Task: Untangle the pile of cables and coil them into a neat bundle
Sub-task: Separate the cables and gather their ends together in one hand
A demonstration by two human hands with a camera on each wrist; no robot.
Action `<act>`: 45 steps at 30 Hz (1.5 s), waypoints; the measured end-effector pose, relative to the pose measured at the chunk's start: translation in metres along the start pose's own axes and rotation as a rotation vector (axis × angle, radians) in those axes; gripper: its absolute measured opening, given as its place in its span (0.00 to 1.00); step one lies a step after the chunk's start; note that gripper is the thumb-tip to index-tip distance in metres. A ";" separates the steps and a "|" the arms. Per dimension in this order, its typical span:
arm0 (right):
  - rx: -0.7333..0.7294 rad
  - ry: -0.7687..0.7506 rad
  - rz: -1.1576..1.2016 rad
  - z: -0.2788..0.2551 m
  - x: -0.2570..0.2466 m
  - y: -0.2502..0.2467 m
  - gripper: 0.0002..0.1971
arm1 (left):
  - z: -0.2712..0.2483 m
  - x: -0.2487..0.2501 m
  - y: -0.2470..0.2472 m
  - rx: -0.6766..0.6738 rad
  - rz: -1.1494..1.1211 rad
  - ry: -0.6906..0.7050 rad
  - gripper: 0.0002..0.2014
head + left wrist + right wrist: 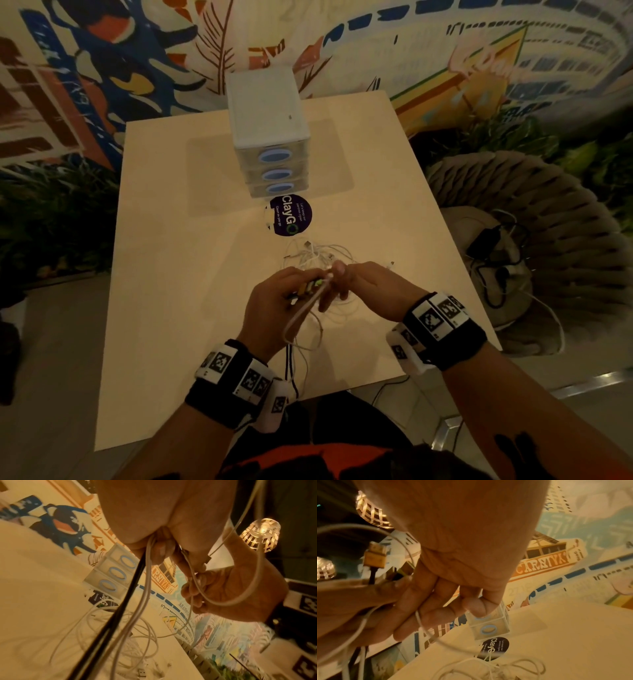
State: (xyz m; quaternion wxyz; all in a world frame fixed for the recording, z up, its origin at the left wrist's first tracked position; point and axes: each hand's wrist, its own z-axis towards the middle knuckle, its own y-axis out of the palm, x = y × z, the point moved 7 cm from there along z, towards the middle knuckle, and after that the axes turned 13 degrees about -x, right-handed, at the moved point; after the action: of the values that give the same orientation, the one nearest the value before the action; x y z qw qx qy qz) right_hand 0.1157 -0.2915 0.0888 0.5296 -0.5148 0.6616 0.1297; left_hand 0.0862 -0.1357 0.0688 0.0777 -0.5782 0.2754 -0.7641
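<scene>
My left hand (274, 301) grips several cable ends; my right hand (356, 287) pinches one white cable (301, 315); one tangled pile (318, 257) on table (171, 274).

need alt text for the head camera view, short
Two hands, left hand and right hand, hold a bunch of cables above a beige table, with loose white cables lying beyond. Farther back stands a small drawer unit by a round sticker.

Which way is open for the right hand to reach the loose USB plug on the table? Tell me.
Probably straight ahead: the USB plug lies just beyond the right hand with nothing between them but loose white cable. However, its fingers already pinch a white strand, so they must release first.
</scene>
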 end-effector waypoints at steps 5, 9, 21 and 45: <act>0.058 -0.003 -0.099 0.007 0.032 -0.003 0.18 | -0.005 -0.010 -0.021 0.264 -0.144 -0.082 0.08; 0.197 0.065 -0.148 0.009 0.076 -0.005 0.11 | -0.009 -0.018 -0.035 0.399 -0.325 -0.093 0.09; 0.523 0.142 0.011 0.017 0.104 -0.065 0.10 | -0.014 -0.017 -0.048 0.472 -0.481 -0.061 0.12; 0.477 -0.124 0.100 0.036 0.021 -0.079 0.06 | 0.009 -0.032 -0.032 0.268 -0.402 -0.258 0.06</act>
State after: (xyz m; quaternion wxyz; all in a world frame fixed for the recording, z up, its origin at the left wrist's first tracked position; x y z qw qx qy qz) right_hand 0.2024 -0.3115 0.0865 0.6687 -0.3331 0.6642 0.0274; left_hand 0.1114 -0.0981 0.0599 0.0348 -0.6985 0.0396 -0.7136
